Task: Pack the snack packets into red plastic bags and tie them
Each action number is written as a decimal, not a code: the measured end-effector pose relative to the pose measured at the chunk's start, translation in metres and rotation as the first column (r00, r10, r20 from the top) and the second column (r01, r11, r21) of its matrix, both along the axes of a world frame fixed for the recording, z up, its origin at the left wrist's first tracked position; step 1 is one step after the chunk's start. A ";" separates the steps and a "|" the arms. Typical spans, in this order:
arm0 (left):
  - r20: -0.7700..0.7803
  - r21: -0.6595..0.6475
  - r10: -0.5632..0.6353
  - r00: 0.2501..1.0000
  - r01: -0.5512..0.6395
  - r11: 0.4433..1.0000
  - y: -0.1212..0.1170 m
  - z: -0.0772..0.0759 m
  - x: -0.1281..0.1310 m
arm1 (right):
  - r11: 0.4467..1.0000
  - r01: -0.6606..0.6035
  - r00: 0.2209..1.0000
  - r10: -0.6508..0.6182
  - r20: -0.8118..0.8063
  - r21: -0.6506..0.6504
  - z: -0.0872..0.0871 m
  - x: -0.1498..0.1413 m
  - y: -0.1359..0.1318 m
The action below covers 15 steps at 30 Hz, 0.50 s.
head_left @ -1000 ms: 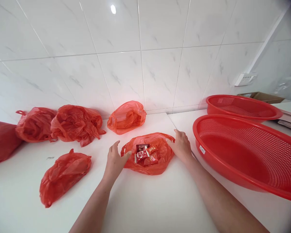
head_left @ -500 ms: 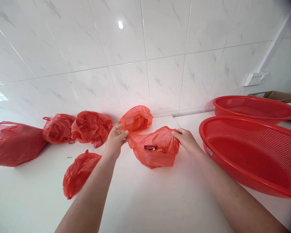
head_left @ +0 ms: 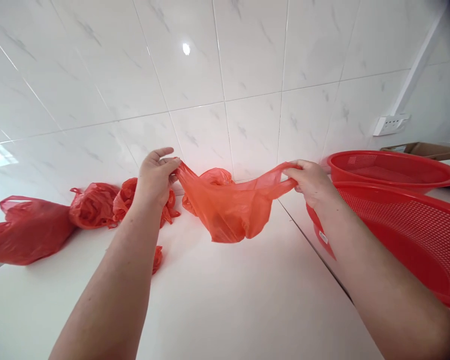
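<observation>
A thin red plastic bag hangs stretched between my two hands, raised over the white table. My left hand pinches one upper side of it, with the index finger held out. On the other side, my right hand grips the bag's handle between thumb and fingers. The bag sags in the middle, and its inside is hidden from me. Behind it, near the wall, sits another crumpled red bag, partly covered. My left forearm hides most of a small red bag on the table.
Along the wall at left lie a full red bag, a bunched bag and another bag. Two red plastic baskets stand at right, with a cardboard box behind. A socket is on the tiled wall.
Both hands have risen and moved apart, lifting the bag off the table and stretching its top. The dark label and yellow print seen inside it before are now out of sight.
</observation>
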State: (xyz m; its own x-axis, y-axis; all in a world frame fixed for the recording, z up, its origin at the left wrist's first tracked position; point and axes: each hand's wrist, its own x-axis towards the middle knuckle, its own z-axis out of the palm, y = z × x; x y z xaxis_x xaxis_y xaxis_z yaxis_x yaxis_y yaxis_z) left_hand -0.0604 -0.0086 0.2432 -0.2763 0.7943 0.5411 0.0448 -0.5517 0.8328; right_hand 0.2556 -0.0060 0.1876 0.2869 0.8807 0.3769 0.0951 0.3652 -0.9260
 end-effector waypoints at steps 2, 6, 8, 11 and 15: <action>-0.011 -0.034 -0.031 0.999 0.030 0.999 0.002 -0.009 -0.002 | 0.997 -0.072 0.991 0.075 -0.107 0.027 -0.005 -0.001 -0.001; -0.095 -0.097 -0.130 0.987 0.120 0.988 -0.004 -0.021 0.001 | 0.943 -0.318 0.928 0.330 -0.176 0.094 -0.019 -0.007 -0.011; -0.214 -0.154 -0.160 0.964 0.129 0.980 -0.013 -0.029 0.001 | 0.931 -0.351 0.926 0.361 -0.108 0.101 -0.033 -0.009 -0.015; -0.386 -0.175 -0.012 0.922 -0.060 0.983 -0.029 -0.050 -0.011 | 0.920 -0.389 0.921 0.387 0.048 0.045 -0.062 -0.008 -0.020; -0.396 -0.209 0.070 0.916 -0.164 0.964 -0.046 -0.101 -0.045 | 0.821 -0.551 0.780 0.571 0.254 -0.152 -0.100 -0.010 -0.034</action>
